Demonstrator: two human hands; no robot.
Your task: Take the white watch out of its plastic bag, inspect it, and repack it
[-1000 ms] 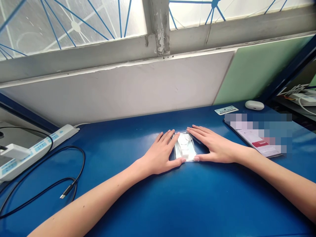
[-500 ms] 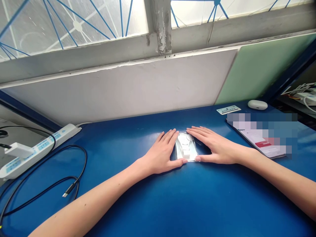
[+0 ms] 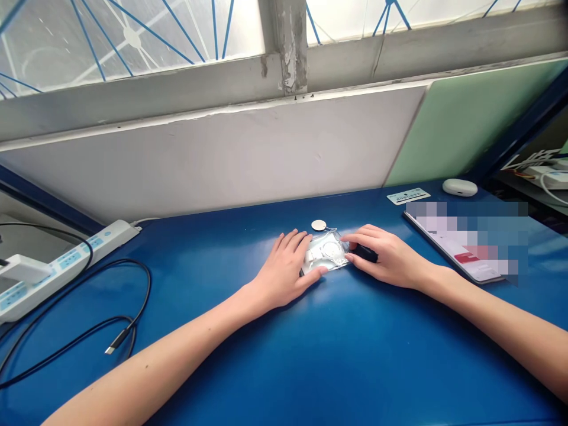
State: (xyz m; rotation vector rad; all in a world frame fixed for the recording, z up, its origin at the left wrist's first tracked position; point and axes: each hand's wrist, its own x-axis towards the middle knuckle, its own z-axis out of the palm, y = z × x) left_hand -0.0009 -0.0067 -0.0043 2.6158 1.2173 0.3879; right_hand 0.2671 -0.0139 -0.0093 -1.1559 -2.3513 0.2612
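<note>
A clear plastic packet (image 3: 327, 253) with white parts inside lies on the blue table (image 3: 310, 355), slightly raised and turned. My left hand (image 3: 284, 269) is closed on its left edge, fingers curled over the top and thumb at the near edge. My right hand (image 3: 390, 257) pinches the packet's right edge with curled fingers. A small dark thing (image 3: 367, 254) shows under the right hand's fingers; I cannot make out what it is. A small white round disc (image 3: 318, 225) lies on the table just beyond the packet.
A white power strip (image 3: 66, 263) with a plugged-in adapter (image 3: 22, 267) sits at the left edge, a black cable (image 3: 119, 340) looping in front. At right lie a flat screen device (image 3: 461, 242), a white label (image 3: 408, 196) and a white oval case (image 3: 460, 187). A wall panel stands behind.
Both hands went from lying flat beside the packet to curled on its edges. The packet has turned and shifted slightly away, and a white disc now shows beyond it.
</note>
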